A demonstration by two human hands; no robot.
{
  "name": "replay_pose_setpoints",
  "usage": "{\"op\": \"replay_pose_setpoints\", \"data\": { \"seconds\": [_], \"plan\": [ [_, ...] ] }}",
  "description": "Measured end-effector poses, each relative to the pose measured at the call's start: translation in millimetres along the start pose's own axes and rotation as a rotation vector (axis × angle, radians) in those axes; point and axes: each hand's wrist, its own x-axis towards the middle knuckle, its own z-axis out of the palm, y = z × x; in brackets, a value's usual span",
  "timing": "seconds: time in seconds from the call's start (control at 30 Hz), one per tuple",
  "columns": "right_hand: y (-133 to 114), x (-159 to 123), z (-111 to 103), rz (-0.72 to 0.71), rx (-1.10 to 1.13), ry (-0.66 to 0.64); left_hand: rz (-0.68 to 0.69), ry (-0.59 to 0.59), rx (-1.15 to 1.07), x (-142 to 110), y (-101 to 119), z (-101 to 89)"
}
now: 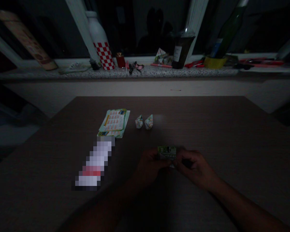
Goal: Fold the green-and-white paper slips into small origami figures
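Note:
Low over the near middle of the table, a small folded piece of printed green and white paper (167, 152) is held between both hands. My left hand (150, 162) grips its left side, thumb along the lower edge. At the lower right corner, the thumb and fingers of my right hand (192, 166) are pinched on it. Beyond the hands stand two small folded paper pieces (139, 122), the second one (149, 122) just to the right. A stack of printed paper sheets (114, 121) lies to their left. Dim light hides the finer folds.
A blurred-out pale rectangular object (94, 164) lies left of my hands on the dark wooden table (198, 119). Behind, the granite windowsill (154, 71) carries a red-checkered white bottle (101, 45), a dark plastic cup (182, 50), a green bottle (232, 29) and small items.

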Motion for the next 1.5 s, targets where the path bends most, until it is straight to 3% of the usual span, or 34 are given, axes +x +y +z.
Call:
{"op": "replay_pose_setpoints", "data": {
  "seconds": [0.4, 0.57, 0.8, 1.13, 1.2, 1.3, 1.43, 1.5],
  "plan": [
    [-5, -3, -1, 0.018, 0.007, 0.057, 0.066, 0.025, 0.052, 1, 10, -12.0],
    [-6, -2, 0, 0.001, 0.034, 0.077, -0.001, -0.128, 0.008, 1, -1, -8.7],
    [-5, -1, -1, 0.012, 0.017, 0.005, 0.030, 0.000, -0.029, 2, 2, -3.9],
    [-8, -2, 0, 0.059, 0.123, 0.033, 0.084, 0.200, 0.026, 3, 11, -9.3],
    [-9, 0, -1, 0.108, 0.191, 0.054, 0.145, 0.221, 0.082, 1, 13, -11.3],
    [-5, 2, -2, 0.197, 0.333, 0.058, 0.362, 0.209, 0.344, -6, 15, -11.4],
    [5, 3, -3, 0.304, 0.587, 0.017, 0.694, -0.002, 0.907, -14, 16, -9.2],
    [7, 3, -2, 0.344, 0.694, -0.002, 0.802, -0.010, 1.085, -14, 15, -10.6]
  ]
}}
